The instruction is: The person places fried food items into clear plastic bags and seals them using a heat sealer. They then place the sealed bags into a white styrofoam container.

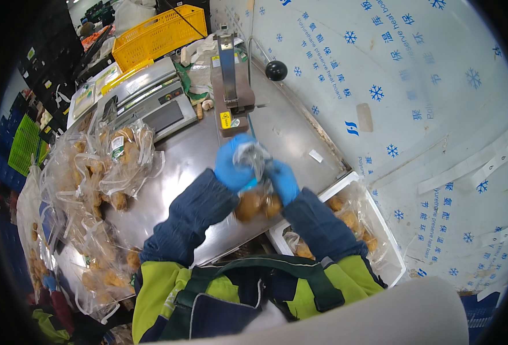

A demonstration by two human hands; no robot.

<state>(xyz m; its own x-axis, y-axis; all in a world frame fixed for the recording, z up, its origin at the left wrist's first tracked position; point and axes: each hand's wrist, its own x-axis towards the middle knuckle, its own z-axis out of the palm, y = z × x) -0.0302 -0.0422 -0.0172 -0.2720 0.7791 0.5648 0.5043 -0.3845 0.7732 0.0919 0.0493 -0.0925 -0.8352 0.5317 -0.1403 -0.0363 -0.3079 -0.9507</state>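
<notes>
My left hand (233, 166), in a blue glove, grips the gathered neck of a clear plastic bag (254, 157). My right hand (283, 181), gloved in blue too, closes on the same bag from the right, just below the neck. Round brown produce, apparently potatoes (256, 207), hangs in the bag below my hands, over the near edge of the metal table (176, 159). Just beyond my hands stands a bench-mounted bag-neck sealing machine (235, 97) with a yellow warning sticker. The fingertips are blurred and partly hidden by the plastic.
Several bags of potatoes (126, 151) lie at the left. Behind them stand a film wrapping machine (159, 108) and a yellow plastic crate (161, 36). A white box (385, 228) holding bagged potatoes is at the lower right. A black ball-ended lever (276, 70) rises beside the wall. A co-worker's gloved hand (49, 282) shows at lower left.
</notes>
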